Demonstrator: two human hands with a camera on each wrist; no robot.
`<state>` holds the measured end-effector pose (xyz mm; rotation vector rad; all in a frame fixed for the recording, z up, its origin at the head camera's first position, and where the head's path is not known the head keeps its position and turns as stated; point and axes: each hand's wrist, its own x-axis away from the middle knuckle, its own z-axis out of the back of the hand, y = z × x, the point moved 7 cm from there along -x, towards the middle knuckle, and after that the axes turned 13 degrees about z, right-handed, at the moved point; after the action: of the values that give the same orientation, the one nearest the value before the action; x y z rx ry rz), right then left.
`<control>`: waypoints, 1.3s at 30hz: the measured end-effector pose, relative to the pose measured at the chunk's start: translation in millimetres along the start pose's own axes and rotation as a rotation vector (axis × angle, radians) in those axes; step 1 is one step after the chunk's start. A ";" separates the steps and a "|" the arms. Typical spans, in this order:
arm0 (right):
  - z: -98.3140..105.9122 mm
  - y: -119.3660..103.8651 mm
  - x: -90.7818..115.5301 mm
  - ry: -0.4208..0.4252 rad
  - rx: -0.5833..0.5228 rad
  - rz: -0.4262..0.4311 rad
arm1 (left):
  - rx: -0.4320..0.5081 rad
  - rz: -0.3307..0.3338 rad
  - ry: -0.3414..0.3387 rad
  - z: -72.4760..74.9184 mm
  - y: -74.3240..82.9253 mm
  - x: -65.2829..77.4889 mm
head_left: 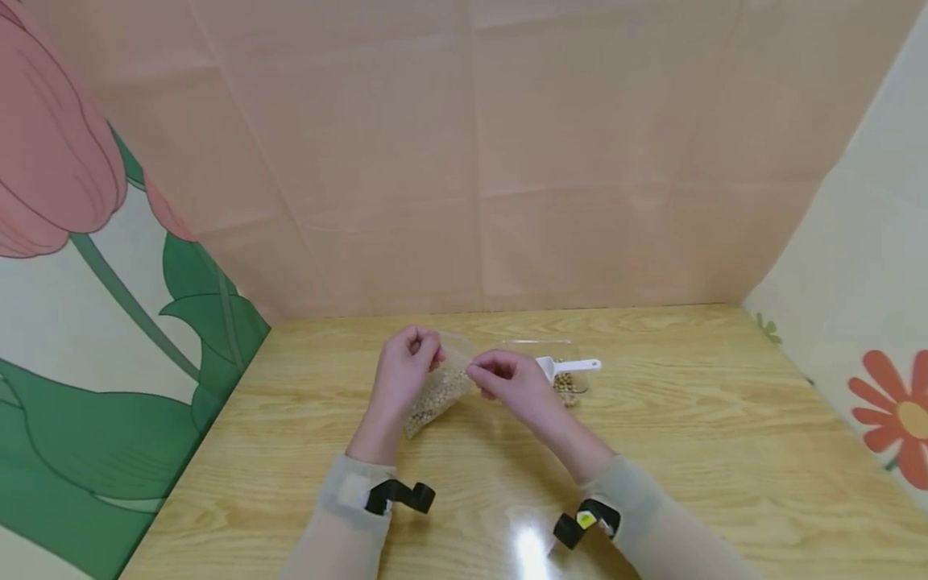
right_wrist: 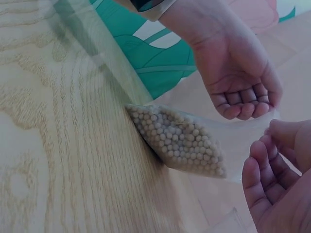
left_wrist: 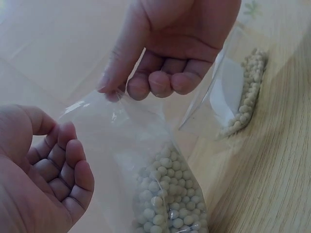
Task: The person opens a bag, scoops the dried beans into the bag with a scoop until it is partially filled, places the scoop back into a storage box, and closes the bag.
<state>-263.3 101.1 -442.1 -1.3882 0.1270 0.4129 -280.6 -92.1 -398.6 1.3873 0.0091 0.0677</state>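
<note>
A clear plastic bag of pale round beans (head_left: 435, 399) stands tilted on the wooden table (head_left: 689, 419), its bottom resting on the wood. My left hand (head_left: 420, 348) holds the bag's upper left edge with curled fingers. My right hand (head_left: 482, 374) pinches the upper right edge between thumb and fingers. In the left wrist view the right hand (left_wrist: 116, 90) grips the thin film just above the beans (left_wrist: 165, 194), and the left hand (left_wrist: 63, 160) curls beside the film. From the right wrist the bag (right_wrist: 180, 141) appears below both hands.
A white scoop (head_left: 573, 366) lies just right of my right hand, beside a second clear bag holding some beans (left_wrist: 248, 92). Patterned panels wall in the table at the back and on both sides.
</note>
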 end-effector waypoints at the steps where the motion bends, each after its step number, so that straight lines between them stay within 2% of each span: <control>1: 0.0 -0.7 0.1 -0.004 0.003 0.009 | -0.005 0.000 -0.005 -0.1 -0.4 0.0; 6: 1.3 -5.5 0.0 -0.031 0.040 0.075 | -0.005 0.007 -0.017 0.2 -1.7 -0.5; 11: 4.5 -8.2 -1.2 -0.053 0.070 0.135 | -0.005 -0.012 0.029 4.5 -1.3 -3.9; 17: 7.9 -12.4 -1.1 -0.075 0.070 0.176 | -0.101 -0.060 0.058 8.4 -0.6 -9.4; 22: 13.5 -12.6 -1.1 -0.061 0.025 0.167 | -0.179 -0.113 0.057 10.5 3.6 -20.7; 31: 16.4 -17.4 -1.0 -0.078 -0.046 0.155 | -0.264 -0.099 -0.043 6.4 1.8 -43.2; 34: 17.5 -19.3 -0.4 -0.092 -0.047 0.157 | -0.256 -0.087 -0.087 1.7 0.6 -48.3; 39: 19.2 -20.0 0.5 -0.124 -0.059 0.153 | -0.205 -0.054 -0.206 -11.4 -5.1 -55.8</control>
<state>-258.6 117.4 -420.1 -1.4116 0.1207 0.6328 -336.6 -84.8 -407.6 1.1827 -0.1291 -0.1166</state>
